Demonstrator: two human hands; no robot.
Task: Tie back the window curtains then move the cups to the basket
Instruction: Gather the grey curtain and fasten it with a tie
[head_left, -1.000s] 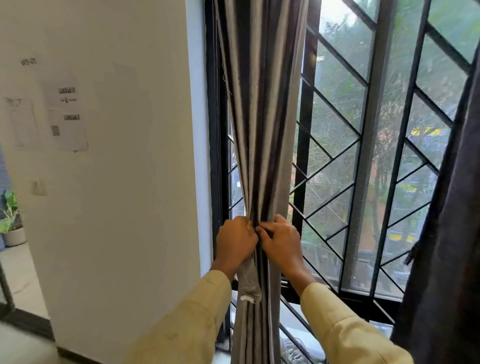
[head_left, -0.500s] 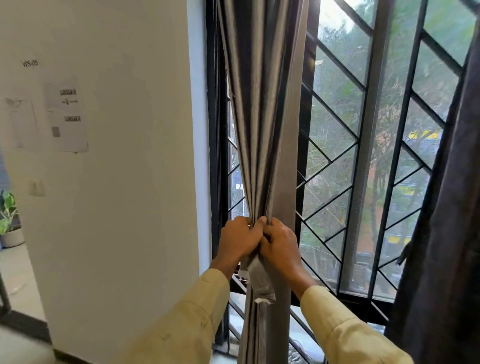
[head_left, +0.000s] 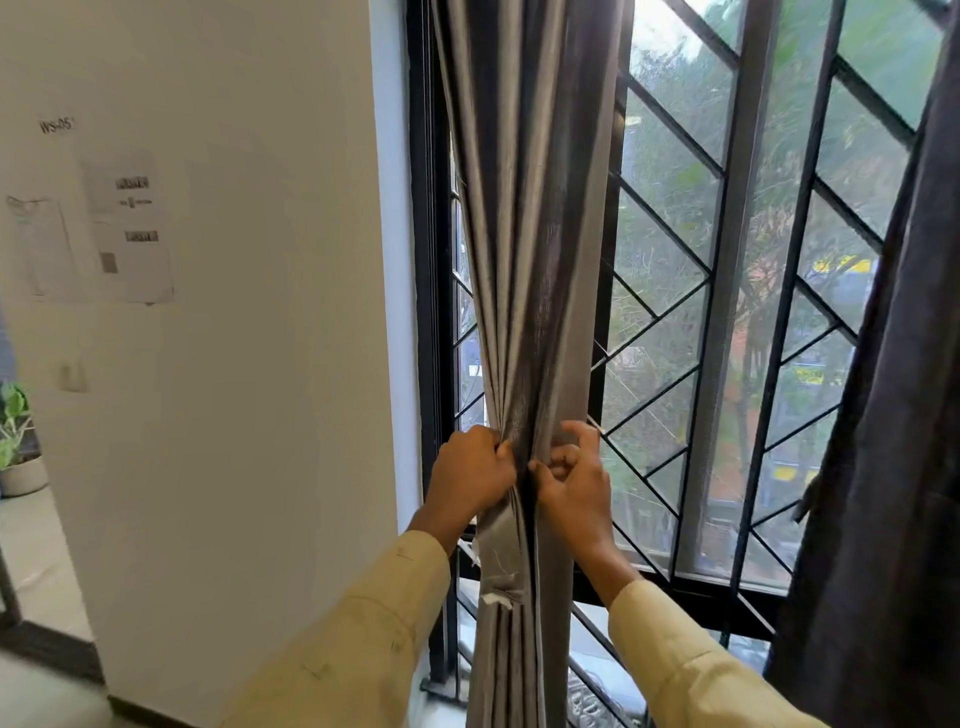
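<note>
A grey striped curtain (head_left: 530, 234) hangs gathered into a narrow bundle at the left side of the window. My left hand (head_left: 470, 475) grips the bundle from the left at waist height. My right hand (head_left: 574, 480) pinches it from the right, fingers partly curled around the fabric. A short grey tie-back strip (head_left: 501, 564) with a frayed white end hangs below my left hand. A second, dark curtain (head_left: 893, 415) hangs loose at the right edge. No cups or basket are in view.
The window has a black frame and a diagonal metal grille (head_left: 675, 364) with mesh. A white wall (head_left: 234, 364) with taped papers (head_left: 130, 228) stands at the left. A potted plant (head_left: 15, 441) sits at the far left on the floor.
My hands have shifted slightly apart on the bundle, and the fingers of my right hand have lifted and spread. The view has tilted a little.
</note>
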